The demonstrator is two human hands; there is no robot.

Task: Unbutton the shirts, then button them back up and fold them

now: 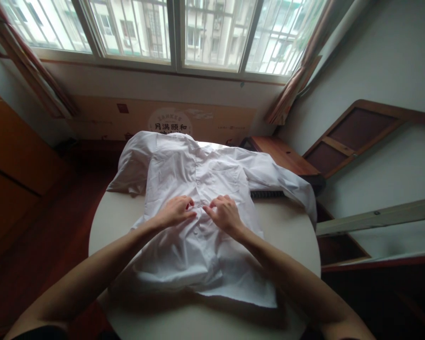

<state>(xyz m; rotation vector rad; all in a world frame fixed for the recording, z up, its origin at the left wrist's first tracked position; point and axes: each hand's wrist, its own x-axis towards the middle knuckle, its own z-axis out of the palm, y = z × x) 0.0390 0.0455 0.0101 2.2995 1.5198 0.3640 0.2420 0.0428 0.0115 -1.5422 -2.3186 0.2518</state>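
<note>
A white button-up shirt [198,255] lies spread front side up over a round white table [290,236], its collar toward the window and its sleeves out to both sides. Over the middle of the shirt, left of the button line, is my left hand [177,211], thumb and fingers apart with nothing visible between them. My right hand [225,213] faces it from the other side of the button line, below the chest pocket, its thumb apart from its curled fingers. Both hands are at the shirt front; whether they touch the cloth is hard to tell.
Behind the table a long printed cardboard box [212,118] stands under the barred window [216,35]. A wooden stand [286,156] is at the back right, near a wood-framed panel [354,134]. Orange cabinets [17,170] stand at the left.
</note>
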